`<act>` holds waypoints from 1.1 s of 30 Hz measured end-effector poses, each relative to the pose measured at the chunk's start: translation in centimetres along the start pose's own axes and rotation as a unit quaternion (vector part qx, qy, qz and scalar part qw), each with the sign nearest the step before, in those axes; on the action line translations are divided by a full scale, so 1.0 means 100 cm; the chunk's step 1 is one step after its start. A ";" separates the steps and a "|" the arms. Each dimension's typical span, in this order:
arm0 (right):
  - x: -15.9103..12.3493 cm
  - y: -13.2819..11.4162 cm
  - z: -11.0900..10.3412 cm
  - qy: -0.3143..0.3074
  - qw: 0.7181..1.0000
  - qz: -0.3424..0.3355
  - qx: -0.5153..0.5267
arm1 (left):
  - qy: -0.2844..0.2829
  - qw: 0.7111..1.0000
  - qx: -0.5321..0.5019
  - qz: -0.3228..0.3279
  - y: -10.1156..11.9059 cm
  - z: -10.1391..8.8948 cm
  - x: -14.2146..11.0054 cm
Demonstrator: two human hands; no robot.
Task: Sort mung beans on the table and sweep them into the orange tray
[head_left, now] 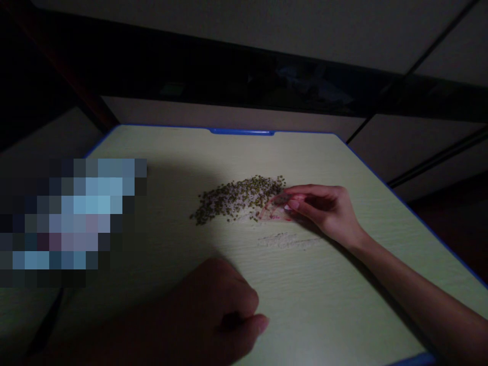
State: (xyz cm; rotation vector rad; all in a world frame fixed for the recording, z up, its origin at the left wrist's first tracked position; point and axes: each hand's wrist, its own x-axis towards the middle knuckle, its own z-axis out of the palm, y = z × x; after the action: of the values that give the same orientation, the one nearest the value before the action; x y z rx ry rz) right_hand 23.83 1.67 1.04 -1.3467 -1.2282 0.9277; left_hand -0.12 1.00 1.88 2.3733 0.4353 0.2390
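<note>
A loose heap of small green beans (236, 197) mixed with pale grains lies on the light wooden-patterned table (179, 152). At its right end my right hand (328, 211) pinches a clear, thin plastic piece (272, 208) with reddish edges and markings between thumb and fingers. This piece touches or overlaps the heap's right edge; its full outline is partly covered by the fingers. Nearer to me, my left hand (224, 305) is curled into a fist over the table, its thumb lying against the bent fingers. Nothing shows in it.
A thin streak of pale grains or powder (285, 240) lies just in front of the heap. The table has a blue rim with a raised blue strip (242, 132) at the far edge. A blurred-out bluish patch (87, 208) covers the left side. Behind stand pale cabinet panels (236, 114).
</note>
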 end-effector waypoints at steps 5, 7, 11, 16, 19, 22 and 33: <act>0.001 0.000 -0.001 0.019 1.000 -0.004 -0.009 | 0.002 1.000 -0.013 0.009 0.003 -0.001 0.000; 0.001 0.001 -0.001 0.027 1.000 -0.002 -0.005 | -0.001 1.000 -0.020 0.014 0.003 -0.001 0.001; 0.001 0.002 0.000 0.040 0.999 -0.022 0.001 | 0.006 1.000 -0.017 0.009 0.003 -0.002 0.001; 0.001 0.004 0.002 0.033 0.998 -0.039 -0.024 | 0.009 1.000 -0.015 0.011 0.003 -0.002 0.000; 0.001 0.003 0.001 0.042 0.998 -0.034 -0.030 | 0.009 1.000 -0.007 0.010 0.003 -0.001 0.000; 0.001 0.002 -0.001 0.070 0.996 -0.031 -0.036 | 0.009 1.000 0.001 0.008 0.001 -0.001 0.001; 0.004 0.006 0.003 0.044 0.997 -0.049 -0.029 | -0.003 1.000 0.002 0.004 0.002 -0.002 0.001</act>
State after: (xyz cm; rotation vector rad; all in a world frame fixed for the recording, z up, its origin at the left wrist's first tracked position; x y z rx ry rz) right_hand 23.68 2.13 0.39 -1.3472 -1.2503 0.7616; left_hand -0.02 1.01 2.19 2.3789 0.4229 0.2354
